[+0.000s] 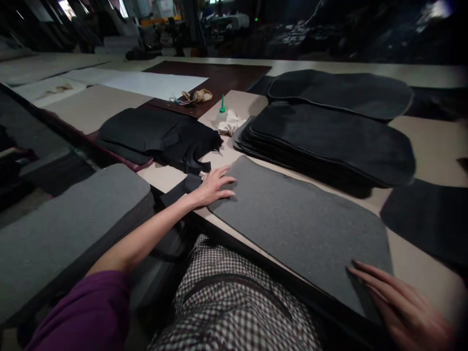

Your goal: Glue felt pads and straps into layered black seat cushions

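A large grey panel with rounded corners (pixel 300 224) lies flat along the front edge of the work table. My left hand (pixel 215 187) rests on its left end, fingers spread and nothing held. At the panel's right end, my right hand (pixel 405 302) has its fingers stretched out, with the fingertips at the panel's edge. A dark sliver shows under those fingers; I cannot tell whether it is shadow or a layer beneath. Just behind the panel stands a stack of black rounded panels (pixel 329 141).
A pile of black cloth pieces (pixel 157 134) lies behind my left hand. To my left is a stack of grey panels (pixel 73 224). A bottle with a green nozzle (pixel 222 112) stands near a crumpled white cloth (pixel 231 124). Another dark panel (pixel 431 219) lies at the right.
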The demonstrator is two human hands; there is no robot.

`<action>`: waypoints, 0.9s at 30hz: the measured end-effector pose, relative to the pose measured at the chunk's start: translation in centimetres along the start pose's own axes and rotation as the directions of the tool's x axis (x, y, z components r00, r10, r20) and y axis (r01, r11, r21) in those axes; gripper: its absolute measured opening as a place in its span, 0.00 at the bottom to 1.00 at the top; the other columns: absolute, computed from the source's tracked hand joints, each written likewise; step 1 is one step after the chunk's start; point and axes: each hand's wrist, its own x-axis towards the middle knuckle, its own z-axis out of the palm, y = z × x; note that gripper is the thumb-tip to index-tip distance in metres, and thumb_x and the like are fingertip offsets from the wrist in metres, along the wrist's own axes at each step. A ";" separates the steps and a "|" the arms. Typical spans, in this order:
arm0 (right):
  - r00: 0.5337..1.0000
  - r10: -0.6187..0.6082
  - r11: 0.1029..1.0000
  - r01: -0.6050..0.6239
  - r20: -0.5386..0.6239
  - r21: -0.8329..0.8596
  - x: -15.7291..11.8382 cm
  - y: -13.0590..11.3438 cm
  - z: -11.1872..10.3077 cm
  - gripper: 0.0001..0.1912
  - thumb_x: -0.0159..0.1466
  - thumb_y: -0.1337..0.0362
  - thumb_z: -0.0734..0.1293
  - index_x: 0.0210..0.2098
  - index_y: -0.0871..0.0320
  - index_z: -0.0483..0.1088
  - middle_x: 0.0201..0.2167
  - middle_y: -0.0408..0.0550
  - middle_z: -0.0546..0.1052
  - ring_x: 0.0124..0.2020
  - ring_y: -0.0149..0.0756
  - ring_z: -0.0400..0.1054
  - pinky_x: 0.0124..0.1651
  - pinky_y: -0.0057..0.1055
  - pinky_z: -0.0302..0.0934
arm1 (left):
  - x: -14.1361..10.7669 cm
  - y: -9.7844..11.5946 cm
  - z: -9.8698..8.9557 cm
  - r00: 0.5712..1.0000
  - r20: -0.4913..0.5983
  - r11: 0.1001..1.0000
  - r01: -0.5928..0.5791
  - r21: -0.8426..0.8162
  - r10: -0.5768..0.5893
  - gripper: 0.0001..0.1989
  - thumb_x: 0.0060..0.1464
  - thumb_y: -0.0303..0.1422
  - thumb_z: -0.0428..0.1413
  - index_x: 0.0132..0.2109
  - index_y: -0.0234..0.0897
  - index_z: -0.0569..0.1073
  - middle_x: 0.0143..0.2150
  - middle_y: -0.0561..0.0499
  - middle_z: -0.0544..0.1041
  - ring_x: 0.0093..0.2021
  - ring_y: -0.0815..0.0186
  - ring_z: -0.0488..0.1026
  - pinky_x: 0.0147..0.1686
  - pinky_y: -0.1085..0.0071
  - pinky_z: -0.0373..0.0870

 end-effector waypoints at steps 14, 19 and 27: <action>0.998 -0.056 0.998 0.056 -0.008 -0.038 -1.0 0.0 -0.4 0.21 0.70 0.55 0.61 0.60 0.38 0.71 0.61 0.45 0.74 0.56 0.55 0.73 0.49 0.56 0.74 | -3.4 4.5 1.6 0.946 0.305 0.901 -0.226 0.369 0.113 0.46 0.63 0.63 0.40 0.76 0.38 0.50 0.78 0.40 0.46 0.78 0.51 0.43 0.73 0.48 0.38; 0.994 0.016 0.999 -0.021 -0.112 -0.050 -1.3 -0.3 -0.1 0.17 0.70 0.53 0.63 0.55 0.41 0.74 0.57 0.48 0.76 0.53 0.54 0.75 0.50 0.56 0.74 | -2.9 4.9 0.9 0.924 0.373 0.886 -0.238 0.397 0.081 0.46 0.64 0.63 0.39 0.77 0.38 0.48 0.79 0.40 0.43 0.78 0.50 0.41 0.72 0.47 0.38; 0.986 0.017 0.997 -0.029 -0.164 -0.071 0.6 -4.4 -2.1 0.14 0.70 0.62 0.64 0.50 0.46 0.78 0.51 0.50 0.79 0.50 0.48 0.75 0.46 0.46 0.76 | -1.1 3.7 2.9 0.952 0.254 0.827 -0.279 0.489 0.171 0.40 0.67 0.57 0.43 0.77 0.41 0.48 0.78 0.42 0.47 0.77 0.52 0.47 0.72 0.51 0.43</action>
